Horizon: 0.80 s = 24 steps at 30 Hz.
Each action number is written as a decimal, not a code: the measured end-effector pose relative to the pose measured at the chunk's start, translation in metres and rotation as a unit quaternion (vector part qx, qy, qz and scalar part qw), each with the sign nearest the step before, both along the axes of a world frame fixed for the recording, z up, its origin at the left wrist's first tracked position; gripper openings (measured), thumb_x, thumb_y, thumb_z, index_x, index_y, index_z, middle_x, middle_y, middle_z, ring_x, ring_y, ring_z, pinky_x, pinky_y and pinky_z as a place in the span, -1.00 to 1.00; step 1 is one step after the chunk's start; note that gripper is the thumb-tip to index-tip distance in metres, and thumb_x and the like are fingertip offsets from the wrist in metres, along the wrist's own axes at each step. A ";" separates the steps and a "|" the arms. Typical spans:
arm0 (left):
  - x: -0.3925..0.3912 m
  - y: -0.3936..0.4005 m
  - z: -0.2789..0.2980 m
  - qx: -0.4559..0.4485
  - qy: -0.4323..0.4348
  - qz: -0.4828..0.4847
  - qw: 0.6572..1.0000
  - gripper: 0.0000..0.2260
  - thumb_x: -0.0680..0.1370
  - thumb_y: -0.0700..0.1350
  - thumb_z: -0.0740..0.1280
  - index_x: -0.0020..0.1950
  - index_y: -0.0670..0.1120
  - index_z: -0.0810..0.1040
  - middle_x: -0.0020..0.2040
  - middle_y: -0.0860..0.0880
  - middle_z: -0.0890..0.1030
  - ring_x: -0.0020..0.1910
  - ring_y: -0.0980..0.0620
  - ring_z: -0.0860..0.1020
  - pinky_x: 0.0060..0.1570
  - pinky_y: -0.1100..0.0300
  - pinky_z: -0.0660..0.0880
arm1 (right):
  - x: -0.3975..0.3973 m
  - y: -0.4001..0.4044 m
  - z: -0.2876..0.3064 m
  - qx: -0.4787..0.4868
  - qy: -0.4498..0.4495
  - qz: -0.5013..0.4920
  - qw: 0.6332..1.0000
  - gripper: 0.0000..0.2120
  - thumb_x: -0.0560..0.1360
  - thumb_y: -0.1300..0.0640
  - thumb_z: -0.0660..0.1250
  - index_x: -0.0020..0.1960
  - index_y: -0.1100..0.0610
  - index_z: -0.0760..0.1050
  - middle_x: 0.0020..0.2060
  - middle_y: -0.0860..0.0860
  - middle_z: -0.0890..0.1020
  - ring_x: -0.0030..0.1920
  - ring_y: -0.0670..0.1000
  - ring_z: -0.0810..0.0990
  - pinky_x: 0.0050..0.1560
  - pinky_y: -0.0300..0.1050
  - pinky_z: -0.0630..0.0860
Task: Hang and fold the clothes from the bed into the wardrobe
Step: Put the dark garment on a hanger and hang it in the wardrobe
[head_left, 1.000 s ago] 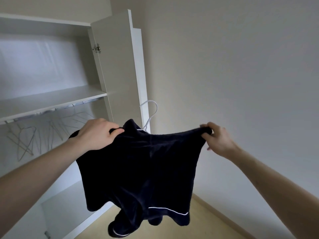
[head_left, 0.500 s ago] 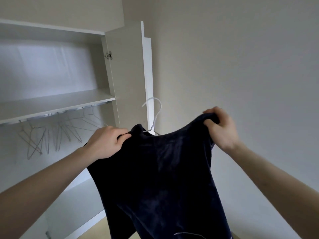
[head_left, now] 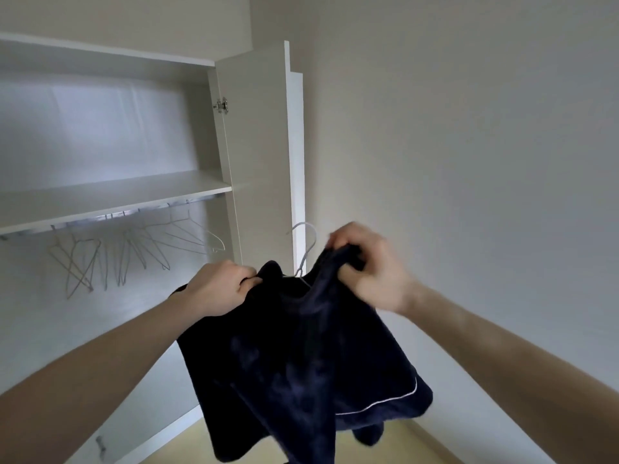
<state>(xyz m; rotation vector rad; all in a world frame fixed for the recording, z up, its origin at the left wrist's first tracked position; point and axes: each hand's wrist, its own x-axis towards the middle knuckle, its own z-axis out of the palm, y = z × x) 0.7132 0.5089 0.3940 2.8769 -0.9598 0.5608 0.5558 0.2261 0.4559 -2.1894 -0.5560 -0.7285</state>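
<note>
A: Where is the garment?

B: Mid-air, in front of the open wardrobe (head_left: pixel 110 192). It is a dark navy plush garment (head_left: pixel 301 363) with thin white piping (head_left: pixel 385 401) near its lower hem, hanging at about six o'clock from the two hands.

A: How do the hands stand on it?

B: The left hand (head_left: pixel 221 289) is clenched on the top edge at the garment's ten o'clock corner, fingers curled over the cloth. The right hand (head_left: pixel 368 272) is pinched on the top edge at about one o'clock, a little higher than the left. That hand is blurred, so I cannot make out each finger, but cloth is bunched in its grip.

A: And the hanger?

B: A white wire hanger (head_left: pixel 306 249) stands up between the two hands, its hook rising at twelve o'clock above the neckline. Its lower part runs down into the garment and is hidden there. I cannot tell which hand bears it.

A: What is in the wardrobe?

B: A white shelf (head_left: pixel 117 195) crosses at nine o'clock, with a rail (head_left: pixel 100 218) just beneath it. Several bare wire hangers (head_left: pixel 134 249) hang from the rail, some tilted. The wardrobe door (head_left: pixel 261 155) stands open at eleven o'clock, a metal hinge (head_left: pixel 221 105) showing on its inner edge. A plain wall (head_left: pixel 469 128) fills the right side, and pale wooden floor (head_left: pixel 385 447) shows at the bottom.
</note>
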 end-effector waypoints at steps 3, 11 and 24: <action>-0.009 -0.013 -0.003 -0.068 -0.017 -0.015 0.997 -0.63 0.66 0.19 0.15 -0.22 0.00 0.43 -0.42 0.02 0.48 -0.37 -0.03 0.44 -0.36 0.08 0.36 | -0.006 0.027 -0.021 -0.150 0.124 0.064 0.979 -0.84 0.37 0.07 0.35 -0.07 -0.10 0.50 0.02 -0.17 0.59 0.07 -0.09 0.61 0.10 -0.09 0.56; -0.016 -0.001 0.011 -0.223 -0.011 -0.056 0.973 -0.61 0.68 0.07 0.27 -0.32 0.04 0.29 -0.43 -0.01 0.40 -0.43 -0.05 0.40 -0.41 0.11 0.31 | -0.015 -0.013 -0.048 -0.162 0.148 0.064 0.974 -0.78 0.41 0.12 0.52 -0.01 -0.09 0.60 0.21 -0.26 0.50 0.23 -0.18 0.54 0.07 -0.49 0.40; -0.010 0.012 0.026 -0.244 -0.035 -0.077 0.966 -0.64 0.66 0.09 0.27 -0.27 -0.02 0.31 -0.41 -0.06 0.34 -0.41 -0.09 0.37 -0.40 0.06 0.34 | 0.018 -0.095 -0.062 -0.119 0.155 -0.198 0.961 -0.68 0.62 -0.26 0.22 0.35 -0.33 0.50 0.15 -0.37 0.55 0.25 -0.11 0.42 0.29 -0.08 0.35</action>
